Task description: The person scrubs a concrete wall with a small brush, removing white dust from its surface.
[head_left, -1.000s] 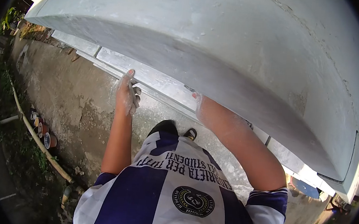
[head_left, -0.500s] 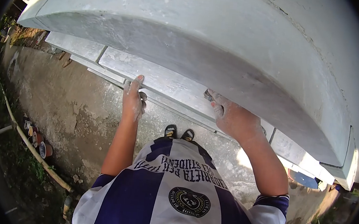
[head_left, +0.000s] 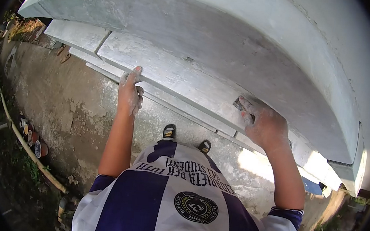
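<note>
A long grey-white ledge (head_left: 163, 67) runs below a curved overhanging slab (head_left: 192, 28). At the ledge's front edge, left of centre, my left hand (head_left: 130, 92) rests with the thumb on top and the other fingers curled beneath, dusted white; whether they hold anything is hidden. My right hand (head_left: 265, 124) lies on the ledge further right, under the slab, its fingers closed on a small dark flat piece (head_left: 238, 104) pressed to the surface. What that piece is cannot be made out fully. Its palm side is hidden.
Lower ledges (head_left: 185, 111) step down beneath the top one. My sandalled feet stand on the stained concrete floor (head_left: 79, 119). Several small pots (head_left: 41, 148) and a long pole (head_left: 24, 143) lie at the left. A blue object (head_left: 312, 186) sits at the right.
My right hand has moved right along the ledge with the dark piece. My left hand has shifted slightly left and up in view. My feet are wider apart, and the view has shifted.
</note>
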`<action>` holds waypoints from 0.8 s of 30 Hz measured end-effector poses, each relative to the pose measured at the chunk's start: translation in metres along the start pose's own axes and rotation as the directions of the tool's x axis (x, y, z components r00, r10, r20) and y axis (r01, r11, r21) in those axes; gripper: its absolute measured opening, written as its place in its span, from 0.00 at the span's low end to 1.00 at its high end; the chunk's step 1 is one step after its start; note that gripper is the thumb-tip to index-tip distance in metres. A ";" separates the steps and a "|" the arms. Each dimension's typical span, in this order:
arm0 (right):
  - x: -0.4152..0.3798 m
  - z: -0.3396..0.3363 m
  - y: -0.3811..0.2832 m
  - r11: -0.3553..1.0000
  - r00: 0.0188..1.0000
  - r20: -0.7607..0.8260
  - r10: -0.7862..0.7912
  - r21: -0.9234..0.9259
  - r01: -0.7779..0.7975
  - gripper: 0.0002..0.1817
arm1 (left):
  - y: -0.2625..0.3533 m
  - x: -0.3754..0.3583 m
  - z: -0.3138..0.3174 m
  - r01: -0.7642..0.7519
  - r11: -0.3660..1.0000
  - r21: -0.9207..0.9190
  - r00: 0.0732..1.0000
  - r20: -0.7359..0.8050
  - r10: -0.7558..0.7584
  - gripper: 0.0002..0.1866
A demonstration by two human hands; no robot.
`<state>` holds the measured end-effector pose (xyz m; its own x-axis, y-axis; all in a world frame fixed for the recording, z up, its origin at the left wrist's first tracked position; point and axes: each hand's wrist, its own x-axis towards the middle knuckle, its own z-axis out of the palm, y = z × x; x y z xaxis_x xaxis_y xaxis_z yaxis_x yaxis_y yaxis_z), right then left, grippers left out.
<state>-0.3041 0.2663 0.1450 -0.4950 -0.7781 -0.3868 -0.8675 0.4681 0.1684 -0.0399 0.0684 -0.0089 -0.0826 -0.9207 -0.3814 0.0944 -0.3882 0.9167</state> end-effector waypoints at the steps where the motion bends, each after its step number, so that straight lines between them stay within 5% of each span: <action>1: -0.005 0.005 0.013 0.999 0.999 -0.038 -0.027 0.032 0.029 0.22 | 0.000 -0.005 0.003 -0.010 1.000 -0.004 1.000 -0.018 0.010 0.39; 6: -0.011 0.017 0.039 0.988 0.995 -0.067 -0.076 0.133 0.084 0.23 | -0.021 -0.050 0.022 0.056 0.994 -0.094 0.998 0.017 -0.055 0.47; 10: -0.001 0.021 0.008 0.942 0.939 -0.217 -0.267 0.145 0.302 0.22 | -0.036 -0.104 0.062 0.219 0.975 -0.047 0.938 0.284 -0.197 0.47; 13: 0.022 0.003 -0.033 0.898 0.908 -0.238 -0.344 0.200 0.392 0.22 | -0.036 -0.115 0.089 0.204 0.977 -0.056 0.939 0.293 -0.179 0.44; 16: 0.043 -0.017 -0.063 0.898 0.925 -0.099 -0.368 0.222 0.381 0.21 | -0.038 -0.112 0.096 0.179 0.979 -0.102 0.945 0.293 -0.142 0.42; 19: 0.038 -0.027 -0.060 0.917 0.941 -0.023 -0.338 0.216 0.334 0.21 | -0.038 -0.107 0.098 0.186 0.980 -0.068 0.948 0.276 -0.160 0.39; 22: 0.031 -0.002 -0.034 0.907 0.928 -0.169 -0.331 0.213 0.363 0.21 | -0.035 -0.109 0.103 0.172 0.982 -0.074 0.962 0.228 -0.151 0.37; 24: 0.012 -0.016 -0.009 0.938 0.953 -0.013 -0.303 0.170 0.301 0.20 | -0.038 -0.109 0.102 0.164 0.984 -0.063 0.970 0.190 -0.149 0.36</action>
<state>-0.3029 0.2463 0.1534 -0.2090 -0.8888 -0.4080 -0.9545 0.2762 -0.1128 -0.1361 0.1874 0.0096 -0.2825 -0.8280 -0.4843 0.1423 -0.5355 0.8325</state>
